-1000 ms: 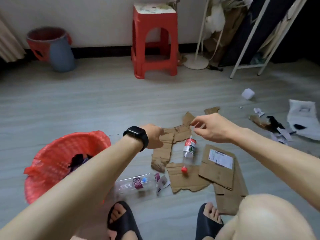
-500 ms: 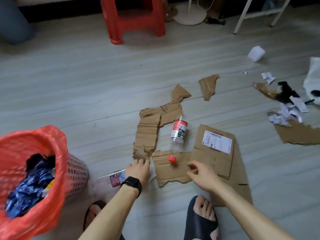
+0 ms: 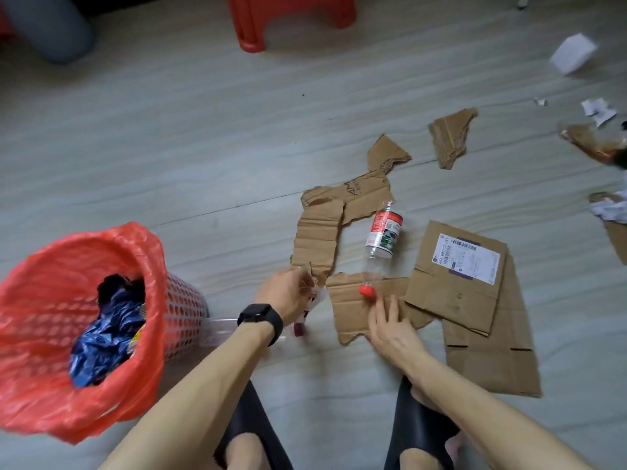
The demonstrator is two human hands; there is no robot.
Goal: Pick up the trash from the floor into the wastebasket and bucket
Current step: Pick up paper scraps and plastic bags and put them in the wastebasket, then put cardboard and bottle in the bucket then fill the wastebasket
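Note:
A pink mesh wastebasket [image 3: 185, 301] lined with a red bag stands at the left, with blue and dark trash inside. My left hand [image 3: 288, 295], a black watch on its wrist, curls its fingers on the crumpled lower end of a long torn cardboard strip [image 3: 317, 239]. A white scrap lies just by those fingers. My right hand [image 3: 390, 325] presses flat, fingers straight, on a torn cardboard piece [image 3: 349, 300]. A clear bottle with a red cap [image 3: 381, 245] lies between the two pieces. A second clear bottle [image 3: 220, 332] lies partly hidden under my left wrist.
A flat cardboard panel with a shipping label [image 3: 464, 276] lies to the right over a bigger sheet [image 3: 492, 361]. A small cardboard scrap [image 3: 451, 137], a white wad [image 3: 573, 52] and paper scraps [image 3: 599, 110] lie farther right. A grey bucket [image 3: 51, 28] and a red stool [image 3: 291, 22] stand at the back.
I have bent lower, so the view has tipped further down at the floor. Both hands came down from above the cardboard. The left now holds the strip's end and the right rests on the torn piece.

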